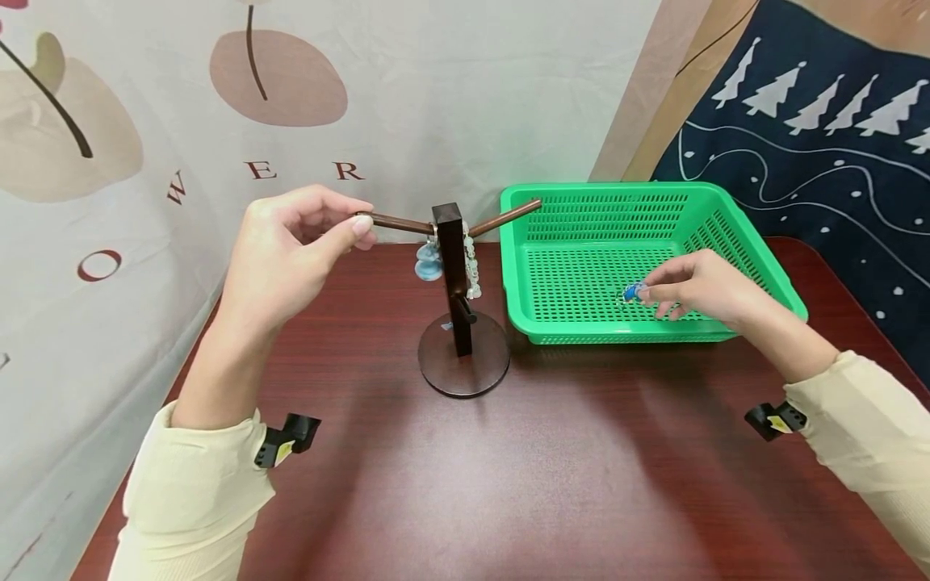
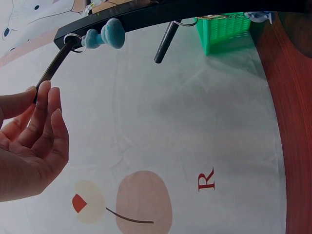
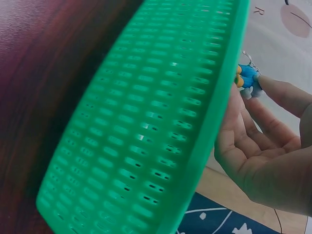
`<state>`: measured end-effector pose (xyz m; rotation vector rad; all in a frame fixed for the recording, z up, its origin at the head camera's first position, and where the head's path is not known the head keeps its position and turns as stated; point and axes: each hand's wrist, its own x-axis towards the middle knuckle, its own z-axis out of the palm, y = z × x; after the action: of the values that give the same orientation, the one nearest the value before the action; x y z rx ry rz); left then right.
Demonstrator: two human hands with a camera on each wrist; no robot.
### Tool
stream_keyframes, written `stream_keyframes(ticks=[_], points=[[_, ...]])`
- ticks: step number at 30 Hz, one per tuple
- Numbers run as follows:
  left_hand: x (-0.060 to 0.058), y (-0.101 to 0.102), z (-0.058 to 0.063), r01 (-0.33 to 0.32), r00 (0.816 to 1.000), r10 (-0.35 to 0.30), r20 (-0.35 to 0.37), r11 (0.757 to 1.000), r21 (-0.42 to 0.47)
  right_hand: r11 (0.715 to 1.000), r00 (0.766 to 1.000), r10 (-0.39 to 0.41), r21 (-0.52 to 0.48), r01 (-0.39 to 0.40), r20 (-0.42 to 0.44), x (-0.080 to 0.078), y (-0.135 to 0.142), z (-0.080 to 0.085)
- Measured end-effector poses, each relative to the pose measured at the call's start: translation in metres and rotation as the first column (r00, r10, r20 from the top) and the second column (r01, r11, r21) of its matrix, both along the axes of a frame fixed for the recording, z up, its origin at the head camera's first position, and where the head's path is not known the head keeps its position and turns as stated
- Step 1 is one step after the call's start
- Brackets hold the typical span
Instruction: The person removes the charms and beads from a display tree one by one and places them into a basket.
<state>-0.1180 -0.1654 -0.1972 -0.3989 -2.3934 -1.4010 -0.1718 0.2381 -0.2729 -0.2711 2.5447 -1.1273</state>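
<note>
A dark wooden stand (image 1: 454, 274) with several pegs rises from a round base. My left hand (image 1: 294, 242) pinches the tip of its left peg (image 1: 401, 223) between thumb and fingers. Near the post, a metal ring on that peg carries a pale blue charm (image 2: 113, 34). A pale beaded strand (image 1: 471, 266) hangs by the right peg (image 1: 508, 216). In my right hand (image 1: 697, 286) is a small keychain figure (image 3: 249, 75), blue with yellow and grey parts, pinched by thumb and fingers. Its metal ring points upward in the right wrist view. The head view shows it over the green basket.
The green plastic basket (image 1: 654, 329) stands right of the stand on the reddish-brown table (image 1: 465, 484). Behind it hang a pale printed cloth (image 1: 465, 97) and a dark blue cloth with white trees (image 1: 799, 145). A lower peg (image 2: 166, 44) holds another ring.
</note>
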Motion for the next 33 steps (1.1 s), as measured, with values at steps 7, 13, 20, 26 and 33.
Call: stream_keyframes(ticks=[7, 13, 20, 26, 33], points=[[0.0, 0.0, 0.0, -0.005, 1.0, 0.005, 0.003, 1.0, -0.004, 1.0, 1.0, 0.009, 0.023, -0.009, -0.003, 0.0, -0.001, -0.004], [0.001, 0.001, 0.0, -0.007, 1.0, 0.007, 0.001, 1.0, -0.016, 0.998, 1.0, 0.002, 0.063, -0.003, 0.019, -0.001, 0.001, -0.008], [0.001, 0.0, 0.001, -0.013, 1.0, 0.013, 0.006, 1.0, -0.018, 1.0, 0.999, -0.005, 0.012, 0.005, 0.041, -0.002, 0.003, -0.01], [0.001, 0.0, 0.001, -0.013, 1.0, 0.013, 0.011, 1.0, -0.009, 1.0, 0.998, -0.019, -0.014, 0.02, 0.061, -0.001, 0.005, -0.005], [0.001, 0.0, 0.001, -0.015, 1.0, 0.015, 0.009, 1.0, -0.012, 0.998, 0.998, -0.011, -0.056, 0.015, 0.069, -0.002, 0.006, 0.001]])
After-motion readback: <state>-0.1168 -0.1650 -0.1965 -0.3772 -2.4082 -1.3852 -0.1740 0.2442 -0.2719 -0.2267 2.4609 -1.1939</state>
